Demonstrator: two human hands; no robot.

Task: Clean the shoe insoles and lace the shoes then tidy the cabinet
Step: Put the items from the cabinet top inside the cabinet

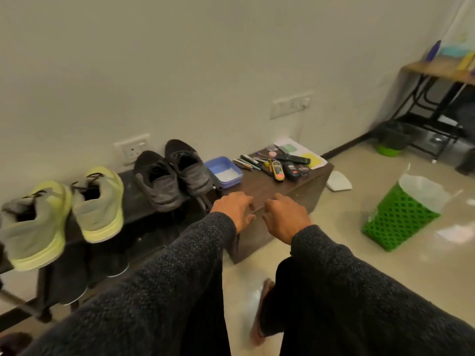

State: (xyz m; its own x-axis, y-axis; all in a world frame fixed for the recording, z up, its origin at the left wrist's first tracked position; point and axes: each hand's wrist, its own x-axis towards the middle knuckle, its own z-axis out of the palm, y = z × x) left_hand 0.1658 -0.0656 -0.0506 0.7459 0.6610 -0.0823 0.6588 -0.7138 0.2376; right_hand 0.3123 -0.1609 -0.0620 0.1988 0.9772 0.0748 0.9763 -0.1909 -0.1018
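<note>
A low dark wooden cabinet (259, 187) stands against the wall. On top lie a blue tray (224, 171), pens (250, 161), remotes (293, 158) and papers (307, 151). A black pair of shoes (172, 176) and a grey-and-yellow pair (64, 214) sit on a dark shoe rack (133, 201) to the left. My left hand (235, 208) and my right hand (284, 217) hover side by side over the cabinet's near edge, fingers loosely curled, holding nothing.
A green mesh basket (401, 217) with a plastic liner stands on the floor at right. A white insole-like piece (338, 181) lies beside the cabinet. More dark shoes (69, 273) sit on the rack's lower shelf. A desk (442, 68) stands far right.
</note>
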